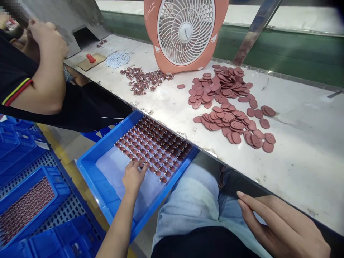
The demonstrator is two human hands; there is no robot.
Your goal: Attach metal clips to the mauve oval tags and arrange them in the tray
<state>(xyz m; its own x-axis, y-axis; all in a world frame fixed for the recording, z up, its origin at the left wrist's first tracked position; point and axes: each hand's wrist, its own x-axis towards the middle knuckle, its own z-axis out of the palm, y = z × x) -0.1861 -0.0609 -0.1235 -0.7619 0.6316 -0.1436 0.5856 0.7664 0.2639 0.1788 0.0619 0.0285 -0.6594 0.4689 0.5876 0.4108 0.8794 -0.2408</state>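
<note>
My left hand (135,175) reaches into a blue tray (99,193), its fingers bent over the front row of small dark red pieces (153,143); what its fingertips hold, if anything, is hidden. Rows of these pieces lie on a pale sheet (110,168) in the tray. My right hand (282,225) hangs over my lap near the table edge, thumb and forefinger almost touching, with nothing visible between them. On the white table (301,154) lie heaps of flat reddish ovals (228,118) and a pile of small dark red and white parts (145,79).
An orange fan (185,32) stands at the table's back. Further left are light blue bits (117,59) and a red object (90,58) on cardboard. Another person's arm (51,71) is at the left, above stacked blue crates (56,182).
</note>
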